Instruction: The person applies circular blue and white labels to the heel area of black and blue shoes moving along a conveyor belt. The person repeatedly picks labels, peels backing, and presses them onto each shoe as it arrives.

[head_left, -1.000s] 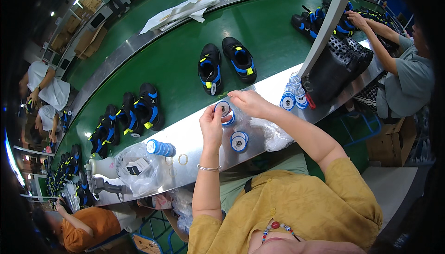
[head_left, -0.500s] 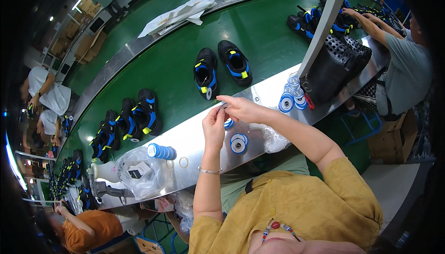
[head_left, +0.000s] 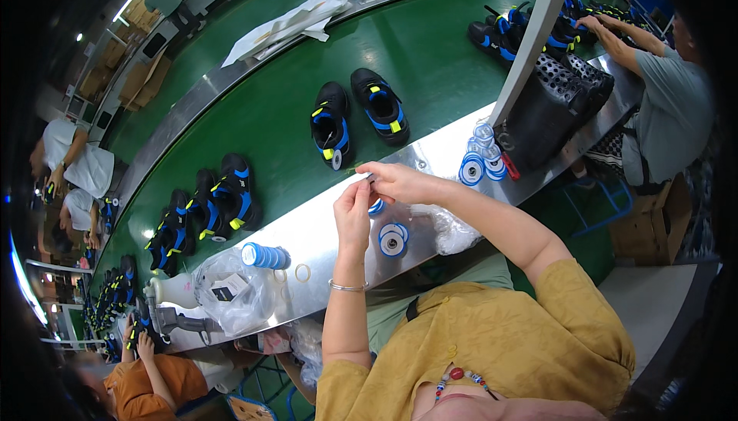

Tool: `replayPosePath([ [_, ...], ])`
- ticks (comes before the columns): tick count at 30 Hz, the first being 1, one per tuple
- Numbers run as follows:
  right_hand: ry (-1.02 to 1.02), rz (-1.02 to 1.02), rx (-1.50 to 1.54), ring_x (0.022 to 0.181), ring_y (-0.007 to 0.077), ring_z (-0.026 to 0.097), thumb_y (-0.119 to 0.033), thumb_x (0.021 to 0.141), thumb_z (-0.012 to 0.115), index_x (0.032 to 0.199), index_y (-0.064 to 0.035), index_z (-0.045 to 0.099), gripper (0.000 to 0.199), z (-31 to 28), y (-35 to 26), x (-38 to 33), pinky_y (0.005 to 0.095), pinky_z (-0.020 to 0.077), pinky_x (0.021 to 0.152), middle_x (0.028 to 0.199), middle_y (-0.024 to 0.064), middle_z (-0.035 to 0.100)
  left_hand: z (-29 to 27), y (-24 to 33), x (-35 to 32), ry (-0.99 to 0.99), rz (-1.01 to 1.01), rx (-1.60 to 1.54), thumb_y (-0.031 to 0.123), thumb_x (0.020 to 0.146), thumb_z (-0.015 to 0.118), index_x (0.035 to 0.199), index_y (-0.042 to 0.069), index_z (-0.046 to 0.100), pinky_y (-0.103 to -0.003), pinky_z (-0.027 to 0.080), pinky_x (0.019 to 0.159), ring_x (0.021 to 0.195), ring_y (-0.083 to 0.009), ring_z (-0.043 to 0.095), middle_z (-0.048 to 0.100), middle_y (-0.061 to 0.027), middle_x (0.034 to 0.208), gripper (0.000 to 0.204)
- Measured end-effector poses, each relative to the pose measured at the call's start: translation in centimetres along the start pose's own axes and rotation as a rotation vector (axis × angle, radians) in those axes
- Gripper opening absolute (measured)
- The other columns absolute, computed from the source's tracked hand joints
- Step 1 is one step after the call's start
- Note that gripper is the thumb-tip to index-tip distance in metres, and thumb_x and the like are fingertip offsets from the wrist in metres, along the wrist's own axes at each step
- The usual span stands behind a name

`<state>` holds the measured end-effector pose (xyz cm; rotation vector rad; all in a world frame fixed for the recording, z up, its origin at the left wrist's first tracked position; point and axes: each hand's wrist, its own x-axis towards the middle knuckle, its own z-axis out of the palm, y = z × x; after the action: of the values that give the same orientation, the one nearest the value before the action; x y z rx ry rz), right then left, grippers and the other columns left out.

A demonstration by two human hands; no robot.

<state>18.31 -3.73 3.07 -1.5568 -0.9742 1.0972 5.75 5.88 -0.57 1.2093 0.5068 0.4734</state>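
Both hands (head_left: 354,212) pinch a small piece (head_left: 372,178) over the metal bench (head_left: 327,246), near blue-rimmed discs (head_left: 393,243) and black shoes (head_left: 330,117).

A small, thin, pale grey piece (head_left: 371,178) is held up in a pinch. Only a little bit peeks out, so its whole shape is hidden. It leans toward two o'clock, just to twelve o'clock of the view's middle

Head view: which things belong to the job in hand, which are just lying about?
Probably the job: small piece between left hand and right hand; blue-rimmed discs; nearest shoes.
Seemingly lying about: white sheets; clear plastic bag; grey tool.
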Motion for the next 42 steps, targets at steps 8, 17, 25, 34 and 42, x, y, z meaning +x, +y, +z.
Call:
replayPosePath([
  [8,-0.012,0.048,-0.018,0.064,0.0139,0.054,-0.007,0.092,0.044,0.136,0.0019,0.042,0.044,-0.2,-0.5,-0.3,0.0300,0.0443,0.060,0.071,0.0074,0.057,-0.1,-0.5,0.2,-0.028,-0.014,-0.022,0.018,0.099,0.054,0.100,-0.007,0.064,-0.027,0.055,0.077,0.080,-0.0159,0.066,0.066,-0.0094,0.092,0.027],
  [17,-0.020,-0.024,-0.253,0.069,0.0245,0.063,-0.011,0.094,0.043,0.122,0.0028,0.048,0.032,0.5,-0.6,-1.0,0.0375,0.0517,0.064,0.090,0.0180,0.067,-0.2,-0.5,-0.2,0.011,-0.027,-0.086,0.012,0.093,0.062,0.090,-0.001,0.065,-0.023,0.052,0.071,0.075,-0.0109,0.062,0.065,-0.0052,0.084,0.014],
  [25,0.137,-0.179,-0.121,0.062,0.0190,0.058,-0.019,0.086,0.061,0.099,0.0005,0.059,0.024,-0.1,0.7,-0.9,0.0332,0.0451,0.058,0.068,0.0129,0.063,0.4,0.7,-0.2,0.098,0.048,-0.115,0.007,0.091,0.064,0.091,0.001,0.064,-0.027,0.050,0.079,0.086,-0.0140,0.062,0.067,-0.0097,0.096,0.005],
  [34,0.318,-0.257,-0.097,0.069,0.0112,0.056,-0.016,0.090,0.060,0.086,-0.0003,0.064,0.017,-3.8,2.5,-2.2,0.0276,0.0448,0.063,0.073,0.0052,0.062,0.1,0.3,-1.4,0.124,0.289,0.291,0.005,0.091,0.062,0.114,-0.002,0.059,-0.029,0.047,0.086,0.100,-0.0169,0.058,0.062,-0.0136,0.116,0.024],
  [42,0.742,-0.124,-0.075,0.067,0.0086,0.052,-0.013,0.093,0.057,0.088,-0.0004,0.061,0.014,-5.5,4.5,-8.8,0.0246,0.0418,0.059,0.071,0.0025,0.058,-0.4,-4.8,-9.5,0.058,0.521,1.084,0.022,0.074,0.079,0.124,-0.005,0.049,-0.047,0.040,0.095,0.110,-0.0399,0.049,0.052,-0.0226,0.119,0.064],
])
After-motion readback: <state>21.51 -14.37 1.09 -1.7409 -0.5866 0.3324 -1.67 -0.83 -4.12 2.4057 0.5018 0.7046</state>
